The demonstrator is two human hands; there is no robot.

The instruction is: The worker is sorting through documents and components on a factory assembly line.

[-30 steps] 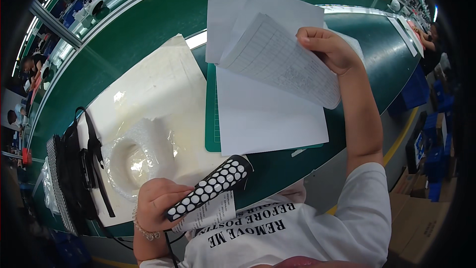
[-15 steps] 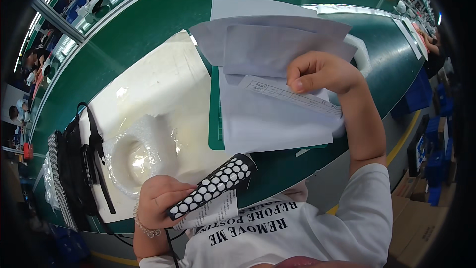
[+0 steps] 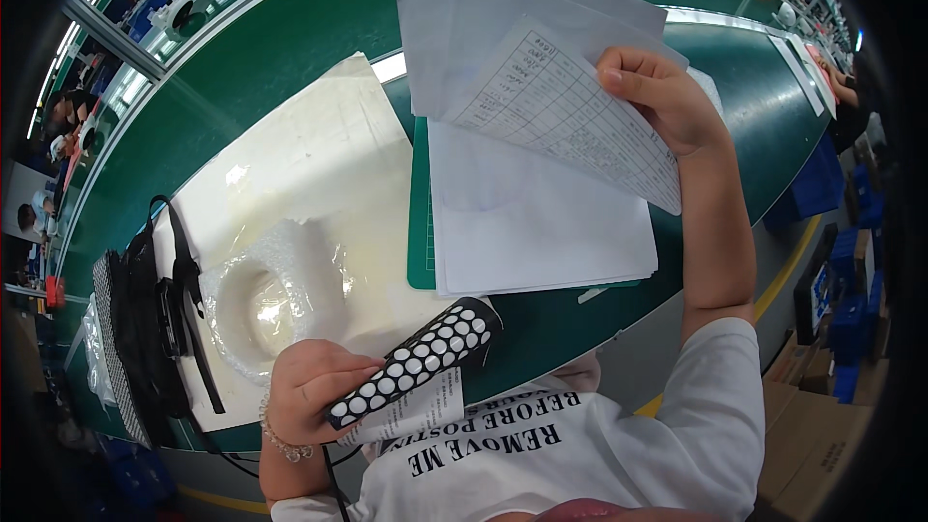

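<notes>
My left hand is closed round a curled black sheet with rows of white dots, held near the table's front edge. A white printed paper hangs just below that sheet. My right hand pinches the edge of a paper sheet with a handwritten table, lifting it at a slant. Other sheets stand turned up behind it. Underneath, a stack of white paper lies on a green cutting mat, which is mostly covered.
Left of the mat, a ring-shaped white foam piece rests on a large stained white sheet. A black strap bundle lies at the far left. Blue bins and cardboard boxes stand on the floor at right. People work at the benches beyond.
My right hand has moved up and slightly right, raising the paper so its handwritten table shows wide. More of the stack below is uncovered. My left hand has hardly moved.
</notes>
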